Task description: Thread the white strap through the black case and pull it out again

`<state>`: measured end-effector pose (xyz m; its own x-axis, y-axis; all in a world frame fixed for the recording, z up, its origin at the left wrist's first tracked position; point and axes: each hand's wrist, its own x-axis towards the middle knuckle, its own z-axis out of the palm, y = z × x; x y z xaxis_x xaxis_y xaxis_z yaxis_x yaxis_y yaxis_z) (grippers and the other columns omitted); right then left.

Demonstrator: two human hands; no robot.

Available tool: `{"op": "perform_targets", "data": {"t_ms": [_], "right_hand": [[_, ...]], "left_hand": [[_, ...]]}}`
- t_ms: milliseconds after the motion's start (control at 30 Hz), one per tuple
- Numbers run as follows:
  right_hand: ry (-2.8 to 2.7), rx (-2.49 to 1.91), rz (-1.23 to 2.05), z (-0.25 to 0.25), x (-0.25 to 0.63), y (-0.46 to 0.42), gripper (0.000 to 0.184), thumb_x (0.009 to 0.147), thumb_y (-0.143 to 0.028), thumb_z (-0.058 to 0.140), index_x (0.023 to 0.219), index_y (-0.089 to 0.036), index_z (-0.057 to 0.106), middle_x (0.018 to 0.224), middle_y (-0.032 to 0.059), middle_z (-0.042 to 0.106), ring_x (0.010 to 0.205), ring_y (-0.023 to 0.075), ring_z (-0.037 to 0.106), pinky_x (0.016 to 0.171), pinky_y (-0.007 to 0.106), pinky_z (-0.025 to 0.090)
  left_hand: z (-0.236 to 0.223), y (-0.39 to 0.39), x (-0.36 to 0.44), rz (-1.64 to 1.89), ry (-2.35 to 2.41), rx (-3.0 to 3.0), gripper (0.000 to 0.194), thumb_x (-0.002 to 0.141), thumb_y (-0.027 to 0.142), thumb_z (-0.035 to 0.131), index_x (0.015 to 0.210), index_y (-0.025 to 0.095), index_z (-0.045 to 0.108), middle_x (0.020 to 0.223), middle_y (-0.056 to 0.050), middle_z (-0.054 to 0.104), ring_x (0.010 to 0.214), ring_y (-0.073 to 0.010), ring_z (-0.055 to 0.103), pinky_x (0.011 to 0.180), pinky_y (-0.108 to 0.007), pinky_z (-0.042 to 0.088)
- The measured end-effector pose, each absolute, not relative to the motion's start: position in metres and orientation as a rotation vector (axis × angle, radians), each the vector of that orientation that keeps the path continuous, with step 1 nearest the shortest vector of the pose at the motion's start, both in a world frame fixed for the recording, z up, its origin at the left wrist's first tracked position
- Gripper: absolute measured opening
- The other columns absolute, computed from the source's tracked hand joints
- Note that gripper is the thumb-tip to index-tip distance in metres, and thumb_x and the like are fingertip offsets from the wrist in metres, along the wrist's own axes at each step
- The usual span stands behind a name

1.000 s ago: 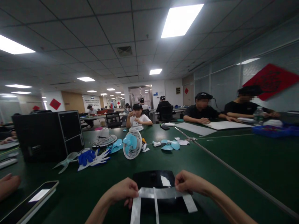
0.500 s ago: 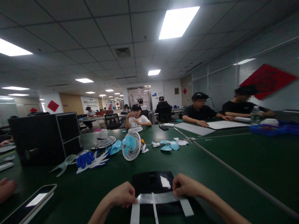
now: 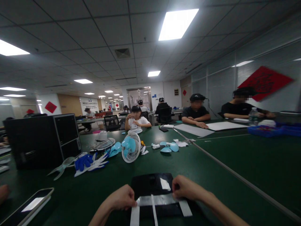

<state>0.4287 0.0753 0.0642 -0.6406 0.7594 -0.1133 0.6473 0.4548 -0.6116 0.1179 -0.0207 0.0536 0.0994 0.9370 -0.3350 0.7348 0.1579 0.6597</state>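
My left hand pinches the left end of a horizontal strip of grey tape. At the strip's right end my right hand pinches it too. The strip stretches across a black flat device lying on the green table in front of me. Three more pale strips hang down from the horizontal one, over the device's near edge. A small white label sits on the device's top.
A phone lies at the near left. Farther back are blue and white gloves, a small white fan, blue fan blades and a black computer case. Several people sit at the far tables. Another person's hand shows at the left edge.
Both hands with the tape strip have sunk slightly lower and closer to the black device. The other person's hand at the left edge has drawn back out of view.
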Motion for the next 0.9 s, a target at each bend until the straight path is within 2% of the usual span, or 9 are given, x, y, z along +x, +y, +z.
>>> {"op": "perform_targets", "data": {"t_ms": [167,267,367,433,533,733,800,900], "right_hand": [[-2.519,-1.293,0.923,0.067,0.427,0.072,0.016,0.068,-0.019,0.068,0.083,-0.017,0.073,0.081,-0.0002,0.071,0.075,0.0155,0.063,0.059,0.022,0.041],[-2.542,-1.318,0.863,0.071,0.426,0.068,0.018,0.066,-0.019,0.069,0.084,-0.017,0.072,0.084,0.001,0.071,0.076,0.0164,0.063,0.058,0.023,0.041],[-2.547,-1.337,0.824,0.075,0.425,0.064,0.019,0.066,-0.02,0.07,0.085,-0.017,0.072,0.085,0.0015,0.071,0.077,0.0168,0.063,0.057,0.023,0.04],[-2.544,-1.349,0.816,0.077,0.424,0.062,0.018,0.067,-0.021,0.07,0.084,-0.017,0.072,0.085,0.0016,0.071,0.076,0.0167,0.063,0.057,0.022,0.04],[-2.557,-1.353,0.792,0.076,0.423,0.062,0.017,0.066,-0.02,0.07,0.083,-0.017,0.072,0.084,0.0017,0.071,0.075,0.0164,0.062,0.056,0.022,0.039],[-2.577,-1.277,0.7,0.074,0.422,0.061,0.019,0.069,-0.019,0.066,0.087,-0.017,0.071,0.086,0.0027,0.07,0.074,0.016,0.062,0.058,0.023,0.041],[-2.579,-1.126,0.56,0.079,0.417,0.052,0.016,0.076,-0.021,0.061,0.087,-0.018,0.071,0.092,0.0046,0.069,0.081,0.0171,0.062,0.066,0.025,0.044],[-2.644,-0.77,0.467,0.084,0.405,0.031,0.022,0.082,-0.017,0.052,0.092,-0.019,0.072,0.097,0.0052,0.068,0.093,0.018,0.06,0.083,0.027,0.044]], "left_hand": [[0.061,-0.023,0.121,0.278,1.757,1.7,0.013,0.063,0.03,0.064,0.06,0.018,0.059,0.054,0.006,0.052,0.054,-0.0111,0.047,0.049,-0.022,0.029],[0.066,-0.026,0.125,0.288,1.776,1.74,0.011,0.062,0.027,0.065,0.068,0.018,0.063,0.065,0.004,0.057,0.063,-0.0133,0.051,0.052,-0.023,0.032],[0.07,-0.033,0.132,0.352,1.685,1.895,0.025,0.065,0.021,0.061,0.089,0.021,0.067,0.081,0.002,0.062,0.071,-0.0151,0.053,0.057,-0.024,0.036],[0.073,-0.038,0.138,0.39,1.572,2.038,0.036,0.072,0.019,0.054,0.106,0.028,0.066,0.095,0.001,0.062,0.08,-0.0166,0.054,0.065,-0.026,0.04],[0.074,-0.043,0.147,0.358,1.433,2.155,0.043,0.084,0.019,0.042,0.116,0.036,0.064,0.11,0.0,0.059,0.093,-0.0185,0.054,0.08,-0.03,0.042],[0.069,-0.04,0.155,0.317,1.443,2.204,0.043,0.084,0.016,0.044,0.116,0.034,0.064,0.105,0.0,0.057,0.09,-0.0143,0.053,0.078,-0.025,0.041],[0.069,-0.039,0.156,0.334,1.442,2.228,0.041,0.086,0.017,0.042,0.116,0.034,0.064,0.103,0.0,0.057,0.089,-0.013,0.053,0.077,-0.024,0.04],[0.07,-0.04,0.156,0.353,1.432,2.243,0.035,0.09,0.023,0.042,0.113,0.034,0.066,0.102,0.0,0.058,0.089,-0.0127,0.054,0.078,-0.023,0.04]]}}
